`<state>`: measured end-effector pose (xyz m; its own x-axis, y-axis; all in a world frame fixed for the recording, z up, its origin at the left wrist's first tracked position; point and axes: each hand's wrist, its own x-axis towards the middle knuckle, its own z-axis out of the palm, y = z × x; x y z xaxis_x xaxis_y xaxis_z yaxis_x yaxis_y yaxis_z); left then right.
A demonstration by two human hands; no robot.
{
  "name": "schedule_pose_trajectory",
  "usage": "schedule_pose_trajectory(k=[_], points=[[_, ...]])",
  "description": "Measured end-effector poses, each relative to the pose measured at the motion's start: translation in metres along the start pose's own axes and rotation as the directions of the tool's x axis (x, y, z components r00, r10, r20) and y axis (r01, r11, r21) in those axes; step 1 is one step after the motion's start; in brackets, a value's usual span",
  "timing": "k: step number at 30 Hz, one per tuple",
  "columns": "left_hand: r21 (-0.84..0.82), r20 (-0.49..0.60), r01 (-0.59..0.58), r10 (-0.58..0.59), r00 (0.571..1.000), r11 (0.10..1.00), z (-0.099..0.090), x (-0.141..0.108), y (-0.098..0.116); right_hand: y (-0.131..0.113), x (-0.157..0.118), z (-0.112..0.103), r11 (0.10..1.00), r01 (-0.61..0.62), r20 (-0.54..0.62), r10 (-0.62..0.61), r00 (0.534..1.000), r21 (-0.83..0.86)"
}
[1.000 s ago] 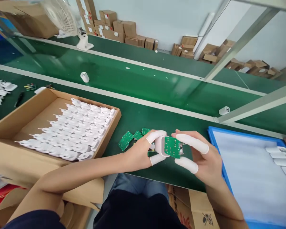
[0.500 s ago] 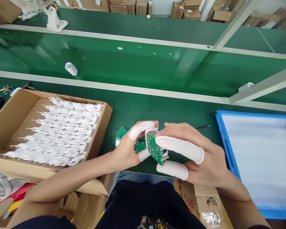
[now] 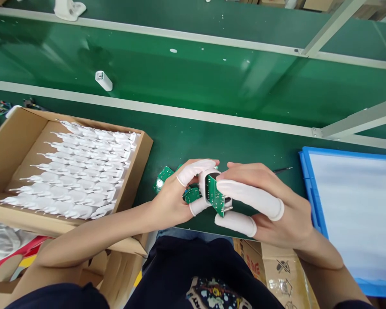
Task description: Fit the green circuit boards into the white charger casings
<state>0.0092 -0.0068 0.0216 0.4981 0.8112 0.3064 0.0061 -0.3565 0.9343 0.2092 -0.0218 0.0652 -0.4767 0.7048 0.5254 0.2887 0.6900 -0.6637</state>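
Note:
White finger cots cover some fingers of both hands. My left hand (image 3: 175, 195) is closed around a white plastic housing (image 3: 204, 182), whose open end faces right. Between thumb and fingers, my right hand (image 3: 270, 206) grips a green circuit board (image 3: 216, 196), tilted at the housing's mouth. The board's left edge appears to sit just inside the opening; how deep it reaches is hidden. Metal parts stick out at its lower right. Behind and beneath my left hand, several more green circuit boards (image 3: 163, 177) lie on the green table.
At left stands a cardboard box (image 3: 146, 150) with rows of white plastic parts (image 3: 83, 171). A blue-edged tray (image 3: 312, 184) with a white surface is at right. A thin dark tool (image 3: 282, 170) lies beyond my right hand. A white housing (image 3: 104, 80) rests behind the metal rail.
The circuit board has turned slightly, and its left edge now meets the housing's opening more closely. Both hands keep their grip. The camera view has tilted down a little.

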Motion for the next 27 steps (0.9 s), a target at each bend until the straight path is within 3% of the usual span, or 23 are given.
schedule_pose_trajectory(k=[5,14,17,21,27], points=[[-0.043,0.001,0.031,-0.031,1.0,0.999,0.001,0.0,0.0,0.0,0.0,0.001,0.999,0.014,-0.011,-0.014,1.0,-0.039],[-0.02,0.018,-0.043,0.044,0.999,0.999,0.0,0.002,-0.001,0.004,0.003,0.004,0.996,0.069,-0.055,-0.072,0.996,-0.053],[-0.001,0.019,-0.064,0.064,0.998,0.998,0.001,0.001,-0.003,0.008,0.003,0.007,0.986,0.081,-0.054,-0.09,0.994,-0.147],[-0.057,0.012,0.011,-0.011,1.0,0.998,0.003,-0.001,-0.004,0.013,0.001,0.01,0.96,0.099,-0.043,-0.114,0.993,-0.262],[-0.118,-0.041,0.003,-0.008,0.999,0.993,0.006,-0.003,-0.005,0.013,-0.003,0.005,0.909,0.161,0.06,-0.149,0.987,-0.385]])
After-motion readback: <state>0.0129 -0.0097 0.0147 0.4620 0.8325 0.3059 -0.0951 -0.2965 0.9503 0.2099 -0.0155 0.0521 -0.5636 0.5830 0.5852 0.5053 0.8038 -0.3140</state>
